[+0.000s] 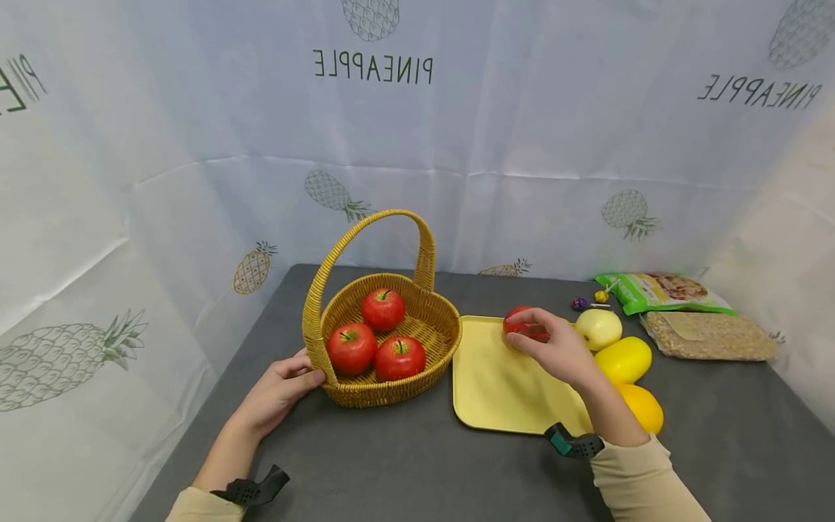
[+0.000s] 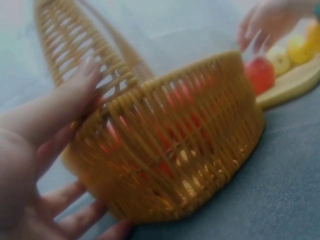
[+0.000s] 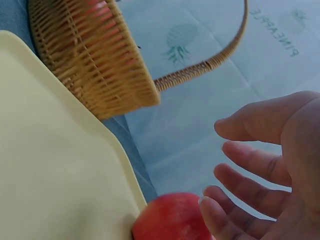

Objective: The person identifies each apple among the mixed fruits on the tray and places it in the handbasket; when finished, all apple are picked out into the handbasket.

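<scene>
At the left, my left hand (image 1: 280, 391) holds the wicker basket (image 1: 391, 395) at the foot of its handle. Its thumb (image 2: 75, 90) lies against the weave and the other fingers reach along the outer side. Inside the basket sit three red apples, one at the back (image 1: 383, 309), one at the left (image 1: 351, 349) and one in front (image 1: 400, 359). Over the far part of the yellow tray (image 1: 502, 395), my right hand (image 1: 554, 348) hovers by another red apple (image 3: 172, 217). Its fingers are spread and loosely bent, with no grip on the apple.
Along the tray's right side are a pale green round fruit (image 1: 599, 329), a yellow oblong fruit (image 1: 624, 360) and an orange-yellow fruit (image 1: 642, 408). Behind them lie two lollipops (image 1: 601, 296), a green packet (image 1: 668, 291) and a clear bag of grains (image 1: 711, 336). A printed curtain (image 1: 522, 130) hangs behind.
</scene>
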### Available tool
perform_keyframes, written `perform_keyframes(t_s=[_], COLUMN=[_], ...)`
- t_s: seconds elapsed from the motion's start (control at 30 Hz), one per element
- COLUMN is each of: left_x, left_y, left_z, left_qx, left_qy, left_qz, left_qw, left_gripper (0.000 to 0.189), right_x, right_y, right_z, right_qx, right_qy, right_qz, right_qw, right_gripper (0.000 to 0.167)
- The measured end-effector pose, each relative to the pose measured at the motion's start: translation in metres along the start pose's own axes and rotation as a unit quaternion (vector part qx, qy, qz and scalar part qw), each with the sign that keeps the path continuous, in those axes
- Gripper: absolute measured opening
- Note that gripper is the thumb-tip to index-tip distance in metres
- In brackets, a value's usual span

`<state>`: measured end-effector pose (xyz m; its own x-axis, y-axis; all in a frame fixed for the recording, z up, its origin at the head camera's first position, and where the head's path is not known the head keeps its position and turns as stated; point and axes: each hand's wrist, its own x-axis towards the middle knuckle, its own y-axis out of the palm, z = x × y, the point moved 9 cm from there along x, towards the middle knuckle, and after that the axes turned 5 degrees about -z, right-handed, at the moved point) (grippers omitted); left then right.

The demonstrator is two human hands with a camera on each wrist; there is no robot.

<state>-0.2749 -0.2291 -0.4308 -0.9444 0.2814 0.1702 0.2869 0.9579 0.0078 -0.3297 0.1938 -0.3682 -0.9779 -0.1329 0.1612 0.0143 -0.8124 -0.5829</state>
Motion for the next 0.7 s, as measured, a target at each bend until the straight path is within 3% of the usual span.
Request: perform_keyframes(t_s=[0.17, 0.43, 0.7], left_x=[0.001, 0.003, 0.002], left_y=[-0.001, -0.002, -0.001], left_z=[-0.001, -0.001, 0.001], left_qx=[0.004, -0.003, -0.008], left_qy=[0.004, 0.004, 0.002], left_qz=[0.0, 0.0, 0.0], left_qw=[1.0, 1.0, 1.0], left_gripper=[0.019, 0.02, 0.019], right_x=[0.002, 0.005, 0.005], right_y=[-0.016, -0.024, -0.023], right_z=[-0.009, -0.019, -0.032], right_qx=[-0.016, -0.031, -0.036], right_qy=[0.029, 0.056, 0.078], right_qz=[-0.035, -0.083, -0.093], right_qw=[0.9988, 0.9945, 0.9919], right_gripper=[0.038, 0.039, 0.056])
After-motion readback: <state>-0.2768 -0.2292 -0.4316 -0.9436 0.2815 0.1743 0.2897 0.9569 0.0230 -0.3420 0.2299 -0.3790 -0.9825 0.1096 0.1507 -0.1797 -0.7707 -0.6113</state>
